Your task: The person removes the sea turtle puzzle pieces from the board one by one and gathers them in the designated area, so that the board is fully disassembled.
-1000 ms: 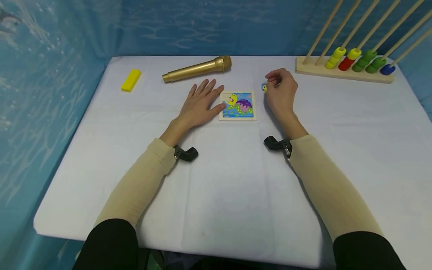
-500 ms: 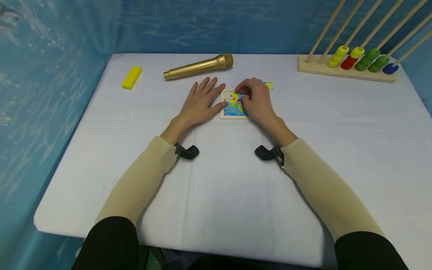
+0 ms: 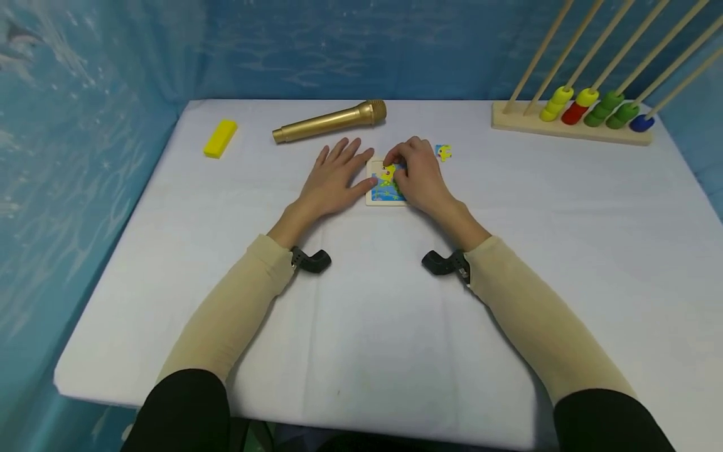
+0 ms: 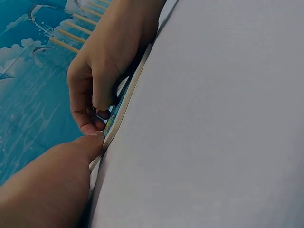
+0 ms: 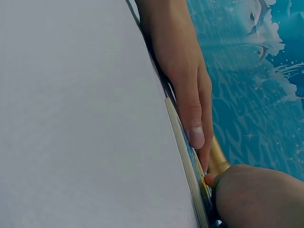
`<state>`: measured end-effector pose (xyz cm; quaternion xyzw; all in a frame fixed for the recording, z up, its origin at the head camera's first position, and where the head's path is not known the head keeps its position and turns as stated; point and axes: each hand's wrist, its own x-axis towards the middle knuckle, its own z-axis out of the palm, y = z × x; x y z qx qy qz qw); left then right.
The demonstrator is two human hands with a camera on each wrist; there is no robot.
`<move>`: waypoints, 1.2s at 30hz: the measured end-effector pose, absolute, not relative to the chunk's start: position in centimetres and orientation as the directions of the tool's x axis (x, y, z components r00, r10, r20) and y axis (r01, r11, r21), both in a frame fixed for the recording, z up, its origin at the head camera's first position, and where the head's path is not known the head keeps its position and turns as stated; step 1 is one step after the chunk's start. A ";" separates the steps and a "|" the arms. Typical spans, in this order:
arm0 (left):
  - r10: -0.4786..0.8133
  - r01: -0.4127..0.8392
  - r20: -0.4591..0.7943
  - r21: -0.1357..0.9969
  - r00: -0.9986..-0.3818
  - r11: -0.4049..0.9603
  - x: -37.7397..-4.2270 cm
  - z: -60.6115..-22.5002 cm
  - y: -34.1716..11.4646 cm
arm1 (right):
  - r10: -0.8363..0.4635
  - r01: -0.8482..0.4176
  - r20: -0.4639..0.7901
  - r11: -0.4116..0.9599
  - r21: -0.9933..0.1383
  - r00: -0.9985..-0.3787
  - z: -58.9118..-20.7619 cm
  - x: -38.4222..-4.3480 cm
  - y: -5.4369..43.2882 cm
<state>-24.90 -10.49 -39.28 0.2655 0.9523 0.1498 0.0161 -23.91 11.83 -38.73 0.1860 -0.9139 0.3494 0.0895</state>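
Puzzle (image 3: 386, 195) on white cloth (image 3: 367, 314), blue backdrop (image 3: 435, 50); left hand (image 3: 332, 179) spread, right hand (image 3: 420, 177): grasp unclear.

Head view: puzzle board (image 3: 386, 195), right part behind right hand (image 3: 422, 181); abacus rods (image 3: 539, 56) cut off at top and right

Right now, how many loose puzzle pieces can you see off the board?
1 loose piece, on the white tablecloth just right of the right grip. That grip covers part of the board, so others may be hidden beneath.
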 end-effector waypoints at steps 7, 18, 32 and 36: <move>0.510 0.502 0.055 0.293 -0.859 0.814 -25.0 -39.7 -10.3 | -0.282 -0.407 0.297 0.693 -0.595 -0.913 -39.3 -24.2 11.9; 0.499 0.487 0.038 0.292 -0.866 0.823 -25.2 -39.5 -10.3 | -0.286 -0.393 0.273 0.733 -0.555 -0.919 -38.9 -24.6 11.6; 0.490 0.474 0.028 0.306 -0.871 0.826 -25.0 -39.3 -10.2 | -0.308 -0.406 0.265 0.732 -0.547 -0.914 -39.0 -24.7 11.6; 0.490 0.475 0.034 0.311 -0.871 0.823 -24.9 -39.4 -10.2 | -0.297 -0.403 0.273 0.712 -0.575 -0.915 -39.0 -24.6 11.7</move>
